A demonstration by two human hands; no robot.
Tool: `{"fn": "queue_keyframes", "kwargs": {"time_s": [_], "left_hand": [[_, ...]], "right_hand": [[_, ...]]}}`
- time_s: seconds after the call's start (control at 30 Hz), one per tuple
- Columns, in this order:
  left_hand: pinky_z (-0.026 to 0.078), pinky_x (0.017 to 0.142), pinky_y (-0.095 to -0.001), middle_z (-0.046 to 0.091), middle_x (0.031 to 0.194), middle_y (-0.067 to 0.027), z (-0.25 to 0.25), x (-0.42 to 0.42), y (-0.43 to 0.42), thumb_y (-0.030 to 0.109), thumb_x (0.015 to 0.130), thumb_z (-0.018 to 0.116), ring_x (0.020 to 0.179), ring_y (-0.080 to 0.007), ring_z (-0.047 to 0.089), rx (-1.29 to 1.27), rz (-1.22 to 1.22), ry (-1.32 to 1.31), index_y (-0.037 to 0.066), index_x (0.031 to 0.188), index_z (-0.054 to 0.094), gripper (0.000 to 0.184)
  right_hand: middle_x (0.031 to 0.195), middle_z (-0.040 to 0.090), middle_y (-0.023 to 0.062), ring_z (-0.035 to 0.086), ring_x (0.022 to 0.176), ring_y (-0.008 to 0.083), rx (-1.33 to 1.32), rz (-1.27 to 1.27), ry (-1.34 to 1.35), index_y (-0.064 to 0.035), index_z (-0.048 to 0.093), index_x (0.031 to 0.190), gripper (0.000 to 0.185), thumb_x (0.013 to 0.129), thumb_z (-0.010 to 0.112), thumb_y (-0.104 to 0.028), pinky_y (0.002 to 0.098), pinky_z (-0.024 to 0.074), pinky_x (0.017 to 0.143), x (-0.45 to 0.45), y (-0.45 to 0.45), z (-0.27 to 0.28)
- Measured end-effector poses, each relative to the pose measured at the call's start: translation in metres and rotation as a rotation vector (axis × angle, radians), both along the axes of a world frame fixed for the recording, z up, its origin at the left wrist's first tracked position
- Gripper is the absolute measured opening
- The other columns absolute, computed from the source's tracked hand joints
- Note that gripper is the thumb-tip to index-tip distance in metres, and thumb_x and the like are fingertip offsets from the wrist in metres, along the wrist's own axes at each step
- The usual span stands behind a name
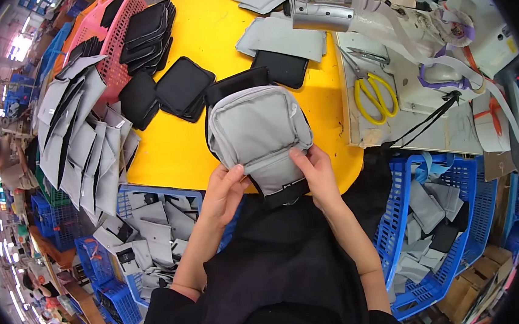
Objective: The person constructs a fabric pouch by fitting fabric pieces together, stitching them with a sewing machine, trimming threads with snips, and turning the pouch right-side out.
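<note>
A grey fabric pouch with black edging (256, 122) is held over the front edge of the yellow table (168, 160). Its lower left side is pinched by my left hand (224, 192), thumb on the grey face. My right hand (317, 172) grips the lower right side, also with the thumb on top. A black strip shows along the pouch's bottom end, and a black flap stands out behind its top. Stacked black pieces (185, 88) lie to the left of the pouch, and flat grey pieces (283, 38) lie beyond it.
A sewing machine (382, 18) stands at the back right, with yellow-handled scissors (376, 98) beside it. Grey pieces (78, 140) are piled at the left near a pink basket (109, 70). Blue baskets of grey pieces stand below left (133, 281) and right (398, 181).
</note>
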State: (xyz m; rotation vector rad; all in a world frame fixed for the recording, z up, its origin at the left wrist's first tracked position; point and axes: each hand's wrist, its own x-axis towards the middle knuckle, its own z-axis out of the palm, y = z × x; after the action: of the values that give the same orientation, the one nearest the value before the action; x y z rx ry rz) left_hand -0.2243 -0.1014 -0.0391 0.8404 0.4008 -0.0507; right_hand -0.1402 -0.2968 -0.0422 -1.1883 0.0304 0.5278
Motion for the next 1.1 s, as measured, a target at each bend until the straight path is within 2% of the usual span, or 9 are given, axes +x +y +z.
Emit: {"fn": "queue_keyframes", "kwargs": {"time_s": [0.4, 0.5, 0.53, 0.63, 0.7, 0.83, 0.9, 1.03, 1.1], "left_hand": [[0.046, 0.094, -0.0316, 0.067, 0.116, -0.0009, -0.004, 0.001, -0.006, 0.024, 0.097, 0.063, 0.104, -0.0123, 0.061, -0.246, 0.059, -0.113, 0.003, 0.123, 0.059, 0.034], [0.048, 0.097, -0.0358, 0.066, 0.121, -0.0039, -0.001, 0.000, 0.001, 0.028, 0.100, 0.058, 0.109, -0.0157, 0.063, -0.887, 0.067, -0.070, 0.000, 0.128, 0.057, 0.039], [0.048, 0.097, -0.0358, 0.066, 0.121, -0.0039, 0.005, -0.001, 0.000, 0.028, 0.100, 0.058, 0.109, -0.0157, 0.063, -0.884, 0.070, -0.080, 0.000, 0.128, 0.057, 0.039], [0.051, 0.096, -0.0383, 0.065, 0.125, -0.0075, 0.031, 0.000, -0.015, 0.028, 0.103, 0.051, 0.113, -0.0194, 0.064, -0.423, 0.083, -0.117, 0.000, 0.131, 0.055, 0.041], [0.051, 0.096, -0.0383, 0.065, 0.126, -0.0085, 0.023, 0.002, -0.007, 0.027, 0.103, 0.050, 0.113, -0.0200, 0.064, -0.364, 0.094, -0.117, 0.000, 0.132, 0.054, 0.040], [0.051, 0.096, -0.0377, 0.063, 0.128, -0.0108, 0.015, -0.004, 0.003, 0.023, 0.102, 0.050, 0.113, -0.0212, 0.064, -0.101, 0.118, 0.003, 0.001, 0.135, 0.052, 0.040], [0.051, 0.096, -0.0366, 0.062, 0.129, -0.0119, 0.014, -0.006, 0.002, 0.021, 0.101, 0.051, 0.114, -0.0210, 0.063, 0.165, 0.113, 0.129, 0.002, 0.137, 0.051, 0.041], [0.049, 0.096, -0.0346, 0.059, 0.131, -0.0137, 0.007, 0.000, -0.004, 0.020, 0.098, 0.057, 0.118, -0.0194, 0.059, -0.033, 0.191, 0.184, 0.000, 0.138, 0.047, 0.046], [0.048, 0.096, -0.0344, 0.058, 0.132, -0.0138, 0.005, 0.009, -0.003, 0.019, 0.097, 0.059, 0.118, -0.0195, 0.058, 0.138, 0.251, 0.155, -0.001, 0.138, 0.047, 0.047]], "right_hand": [[0.116, 0.068, 0.0112, 0.064, 0.104, 0.0197, 0.195, -0.043, 0.120, 0.0044, 0.060, 0.122, 0.039, 0.087, 0.066, -0.011, 0.0310, 0.0449, 0.097, -0.002, -0.002, 0.003], [0.123, 0.066, 0.0113, 0.062, 0.110, 0.0213, 0.331, 0.011, 0.216, 0.0027, 0.058, 0.126, 0.042, 0.086, 0.065, -0.011, 0.0331, 0.0450, 0.099, -0.006, -0.009, 0.011], [0.126, 0.064, 0.0114, 0.062, 0.113, 0.0221, 0.402, 0.030, 0.267, 0.0019, 0.058, 0.128, 0.044, 0.086, 0.064, -0.012, 0.0342, 0.0450, 0.100, -0.009, -0.011, 0.014], [0.133, 0.060, 0.0105, 0.059, 0.119, 0.0234, 0.443, 0.077, 0.225, -0.0005, 0.054, 0.133, 0.049, 0.087, 0.062, -0.014, 0.0368, 0.0440, 0.104, -0.015, -0.018, 0.001], [0.136, 0.059, 0.0101, 0.057, 0.123, 0.0240, 0.456, 0.123, 0.187, -0.0017, 0.053, 0.136, 0.051, 0.087, 0.062, -0.015, 0.0381, 0.0435, 0.105, -0.008, -0.022, -0.003], [0.142, 0.054, 0.0086, 0.052, 0.129, 0.0245, 0.938, 0.150, 0.299, -0.0058, 0.048, 0.141, 0.052, 0.093, 0.059, -0.021, 0.0400, 0.0405, 0.109, -0.002, -0.022, -0.002], [0.140, 0.055, 0.0084, 0.054, 0.127, 0.0239, 0.639, 0.061, 0.367, -0.0054, 0.050, 0.139, 0.047, 0.097, 0.056, -0.026, 0.0395, 0.0423, 0.107, -0.003, -0.017, 0.007], [0.124, 0.062, 0.0070, 0.058, 0.112, 0.0187, 0.338, -0.073, 0.338, -0.0026, 0.056, 0.128, 0.042, 0.103, 0.050, -0.036, 0.0342, 0.0446, 0.098, -0.014, -0.002, 0.005], [0.116, 0.066, 0.0063, 0.060, 0.106, 0.0163, 0.267, -0.112, 0.302, -0.0013, 0.059, 0.122, 0.043, 0.105, 0.048, -0.039, 0.0317, 0.0453, 0.094, -0.016, 0.005, 0.007]]}}
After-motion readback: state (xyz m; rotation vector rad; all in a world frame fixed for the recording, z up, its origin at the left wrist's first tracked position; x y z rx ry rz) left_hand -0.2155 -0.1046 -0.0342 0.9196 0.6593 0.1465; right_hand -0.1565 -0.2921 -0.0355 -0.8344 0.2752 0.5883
